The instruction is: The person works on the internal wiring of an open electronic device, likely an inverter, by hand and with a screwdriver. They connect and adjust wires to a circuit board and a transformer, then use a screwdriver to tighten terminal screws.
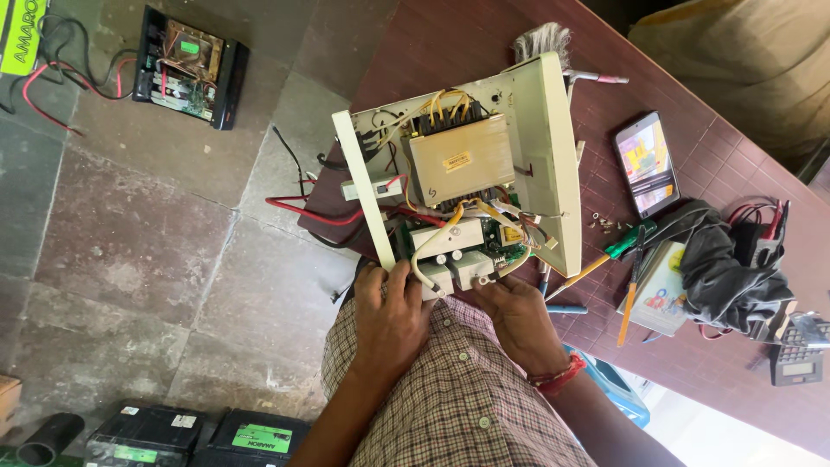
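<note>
Opened white inverter casing (540,147) lying on the near edge of a dark red worktop (692,346), lid off, insides facing up. Inside it, a pale metal-wrapped transformer (461,157) with yellow leads, and below that a green circuit board (471,246) carrying white blocks and a looped cream wire. Left hand (389,311) at the casing's lower left corner, fingers curled against the white side wall and the board's edge, gripping there. Right hand (519,316) just beside it on the board's lower right edge, fingers bent onto the white blocks; whether pinching or only pressing, impossible to tell. Red thread band on the right wrist, checked shirt below. To the right of the casing on the worktop: a green-handled screwdriver (629,242), a few loose screws (605,223), a lit phone (647,164), a small box (661,290), a bundled dark cloth (722,259) and a calculator (796,367). A brush (543,39) past the casing's far end. On the stone floor (130,242) to the left, another opened black unit (190,67) with red and black cables; black batteries (199,437) along the bottom edge.
</note>
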